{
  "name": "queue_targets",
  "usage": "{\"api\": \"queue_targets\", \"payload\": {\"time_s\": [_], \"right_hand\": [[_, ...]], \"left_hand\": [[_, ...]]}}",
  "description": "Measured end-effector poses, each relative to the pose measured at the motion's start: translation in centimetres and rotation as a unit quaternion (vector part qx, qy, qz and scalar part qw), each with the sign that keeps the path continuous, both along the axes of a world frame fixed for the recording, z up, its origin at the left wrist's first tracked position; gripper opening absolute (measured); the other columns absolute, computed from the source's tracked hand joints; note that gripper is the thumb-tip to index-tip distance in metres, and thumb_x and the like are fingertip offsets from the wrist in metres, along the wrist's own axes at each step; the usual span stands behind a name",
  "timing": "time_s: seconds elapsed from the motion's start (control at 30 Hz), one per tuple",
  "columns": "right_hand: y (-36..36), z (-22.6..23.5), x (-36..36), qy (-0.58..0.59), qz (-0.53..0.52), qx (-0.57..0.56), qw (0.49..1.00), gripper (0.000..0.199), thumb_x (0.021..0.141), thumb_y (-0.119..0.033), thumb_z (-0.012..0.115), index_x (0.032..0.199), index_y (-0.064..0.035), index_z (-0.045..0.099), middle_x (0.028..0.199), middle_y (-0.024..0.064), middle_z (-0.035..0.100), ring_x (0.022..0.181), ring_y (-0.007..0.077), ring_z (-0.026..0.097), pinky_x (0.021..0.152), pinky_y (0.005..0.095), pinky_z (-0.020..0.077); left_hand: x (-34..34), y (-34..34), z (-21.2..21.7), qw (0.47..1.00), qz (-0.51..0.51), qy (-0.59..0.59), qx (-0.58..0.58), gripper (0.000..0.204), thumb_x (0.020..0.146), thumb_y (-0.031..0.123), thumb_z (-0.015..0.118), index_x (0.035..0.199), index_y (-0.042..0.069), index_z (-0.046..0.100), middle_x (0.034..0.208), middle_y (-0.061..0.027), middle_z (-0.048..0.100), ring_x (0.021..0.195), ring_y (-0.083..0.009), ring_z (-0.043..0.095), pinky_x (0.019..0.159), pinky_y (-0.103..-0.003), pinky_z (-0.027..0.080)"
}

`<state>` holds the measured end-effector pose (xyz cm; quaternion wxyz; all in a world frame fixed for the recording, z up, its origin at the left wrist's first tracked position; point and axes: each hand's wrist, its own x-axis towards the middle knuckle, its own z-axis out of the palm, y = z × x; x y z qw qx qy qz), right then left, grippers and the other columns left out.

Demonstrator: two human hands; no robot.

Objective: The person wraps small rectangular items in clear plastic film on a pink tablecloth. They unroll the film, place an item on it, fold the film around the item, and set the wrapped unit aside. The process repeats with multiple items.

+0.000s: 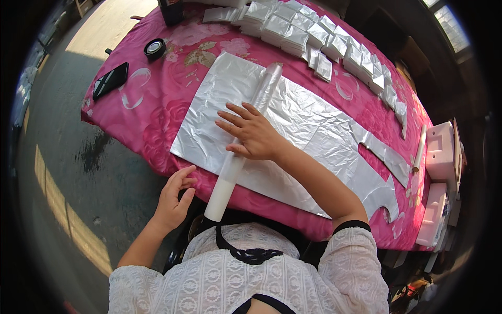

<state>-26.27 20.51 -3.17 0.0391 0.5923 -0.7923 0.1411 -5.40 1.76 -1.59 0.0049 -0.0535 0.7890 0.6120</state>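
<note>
A large clear plastic bag (308, 131) lies flat on a table with a pink flowered cloth (157, 120). Across the bag lies a long white roll (246, 136) wrapped in clear film, its near end sticking out over the table edge toward me. My right hand (251, 132) rests on the middle of the roll, fingers spread over it and onto the bag. My left hand (177, 196) hovers at the near table edge, left of the roll's white end, fingers loosely curled and holding nothing.
Several stacks of folded silvery bags (314, 36) line the far and right side. A black tape roll (155, 48) and a black phone (110, 80) lie at the left. White foam boxes (440, 152) stand at the right; a thin white rod (419, 149) lies nearby.
</note>
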Motion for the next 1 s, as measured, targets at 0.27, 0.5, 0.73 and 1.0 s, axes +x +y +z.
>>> {"api": "queue_targets", "payload": {"time_s": [0.27, 0.5, 0.73, 1.0], "right_hand": [[-9.6, 1.2, 1.1, -0.063, -0.127, -0.295, 0.945, 0.031, 0.080, -0.027, 0.058, 0.104, -0.0064, 0.057, 0.114, 0.0110, 0.056, 0.115, 0.0277, 0.046, 0.102, 0.0448, 0.0277], [-4.2, -1.4, 1.1, -0.050, -0.053, -0.142, 0.987, 0.044, 0.084, -0.035, 0.050, 0.117, -0.0069, 0.055, 0.126, 0.0092, 0.049, 0.126, 0.0264, 0.035, 0.108, 0.0428, 0.0179], [-11.8, -1.8, 2.0, -0.066, -0.192, -0.163, 0.965, 0.062, 0.081, -0.026, 0.053, 0.136, -0.0074, 0.032, 0.143, 0.0187, 0.022, 0.134, 0.0360, 0.015, 0.110, 0.0427, 0.0106], [-5.8, 4.9, 4.6, -0.750, -0.109, -0.521, 0.392, 0.069, 0.076, -0.020, 0.067, 0.127, 0.0038, 0.028, 0.102, 0.0139, 0.051, 0.086, 0.0204, 0.057, 0.076, 0.0328, 0.0498]], "left_hand": [[-0.7, 1.7, -0.4, 0.915, 0.017, 0.013, -0.403, 0.084, 0.071, 0.033, 0.070, 0.131, -0.006, 0.027, 0.119, -0.0245, 0.040, 0.105, -0.0375, 0.045, 0.092, -0.042, 0.038], [-1.2, 1.1, -0.3, 0.937, 0.048, -0.029, -0.345, 0.084, 0.065, 0.022, 0.076, 0.128, -0.005, 0.028, 0.108, -0.0245, 0.043, 0.098, -0.0396, 0.048, 0.085, -0.042, 0.042], [-1.9, -1.4, -0.5, 0.954, 0.074, -0.083, -0.278, 0.065, 0.067, 0.010, 0.072, 0.122, -0.002, 0.039, 0.101, -0.0172, 0.057, 0.093, -0.0290, 0.057, 0.081, -0.037, 0.045], [-0.3, 1.3, 0.8, 0.789, -0.174, -0.178, 0.562, 0.077, 0.068, 0.037, 0.069, 0.125, -0.007, 0.040, 0.094, -0.0134, 0.060, 0.074, -0.0152, 0.061, 0.066, -0.028, 0.051]]}}
